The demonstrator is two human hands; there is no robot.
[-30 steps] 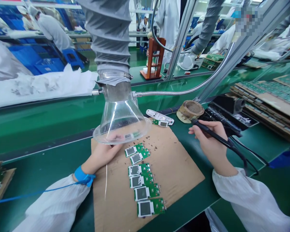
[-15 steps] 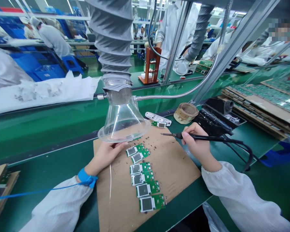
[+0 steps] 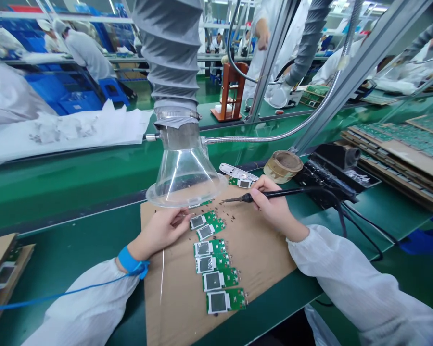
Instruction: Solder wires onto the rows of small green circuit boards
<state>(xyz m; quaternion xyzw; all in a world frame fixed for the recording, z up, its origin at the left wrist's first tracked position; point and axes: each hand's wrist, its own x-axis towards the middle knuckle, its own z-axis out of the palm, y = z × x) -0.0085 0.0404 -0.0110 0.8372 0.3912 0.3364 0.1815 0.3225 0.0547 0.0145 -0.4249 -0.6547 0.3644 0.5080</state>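
Note:
My right hand [image 3: 274,206] is shut on a black soldering iron [image 3: 274,193], whose fine tip hangs over the cardboard sheet [image 3: 260,250] near the top boards. My left hand [image 3: 160,233] rests on the cardboard, its fingertips by a small green circuit board [image 3: 204,225]. Several similar boards with square silver-grey panels lie in a column below it. Solder crumbs are scattered around them. A transparent fume hood [image 3: 185,180] hangs just above my left fingers, and a further board partly shows beneath its rim.
A white plastic casing [image 3: 238,171] and a small board [image 3: 242,183] lie beyond the cardboard. To the right are a tip-cleaner cup [image 3: 283,166], black iron stand [image 3: 328,173], and stacked board trays [image 3: 393,154]. A blue wrist strap [image 3: 130,262] circles my left wrist. Co-workers stand beyond.
My right hand has carried the soldering iron leftward from near its stand, bringing the tip over the cardboard toward the boards. My left hand has shifted slightly toward the boards.

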